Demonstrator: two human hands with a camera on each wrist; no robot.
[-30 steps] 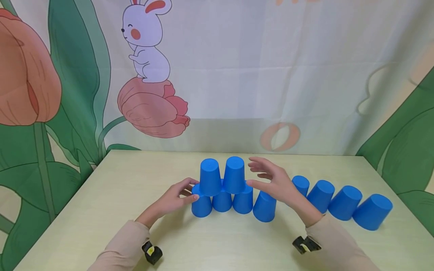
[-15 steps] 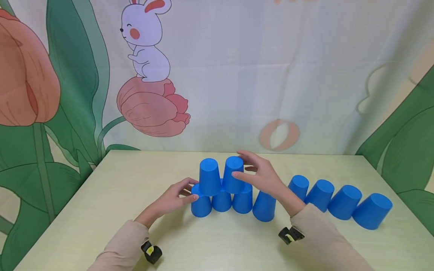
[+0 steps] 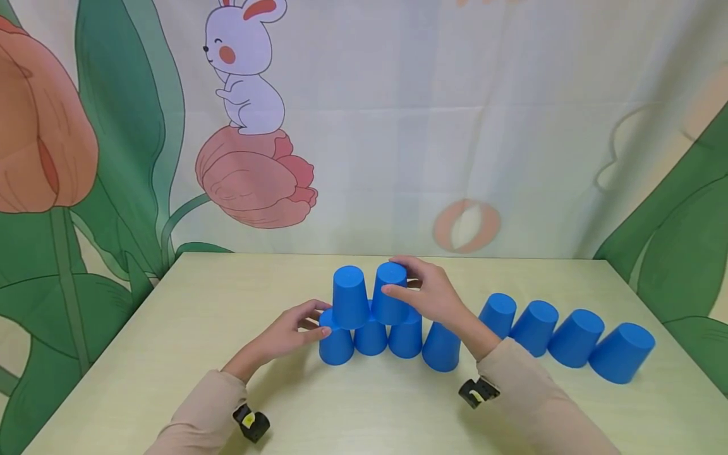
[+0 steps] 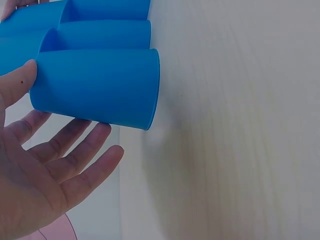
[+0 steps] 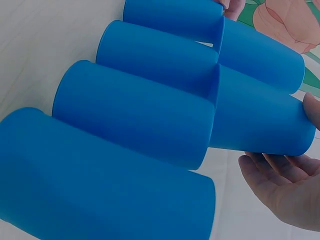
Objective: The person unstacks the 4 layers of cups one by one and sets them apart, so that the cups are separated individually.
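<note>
Upside-down blue cups form a small two-level stack in the head view. Its lower level has a left cup (image 3: 335,349), a middle cup (image 3: 370,339) and a right cup (image 3: 406,339). Two cups stand on top, an upper left cup (image 3: 349,298) and an upper right cup (image 3: 389,302). My left hand (image 3: 281,332) holds the lower left cup between thumb and fingers; the left wrist view shows the thumb (image 4: 20,82) at its base end. Around the upper right cup, my right hand (image 3: 431,294) has its thumb in front and fingers behind.
Just right of the stack, a single blue cup (image 3: 442,347) stands upside down, partly behind the right forearm. Farther right, several more blue cups (image 3: 622,354) make a slanting row on the pale wooden table (image 3: 341,411). A printed curtain (image 3: 364,126) hangs behind the table.
My right hand has moved left from beside the stack and closed its thumb and fingers around the upper right cup. My left hand and the cups stay where they were.
</note>
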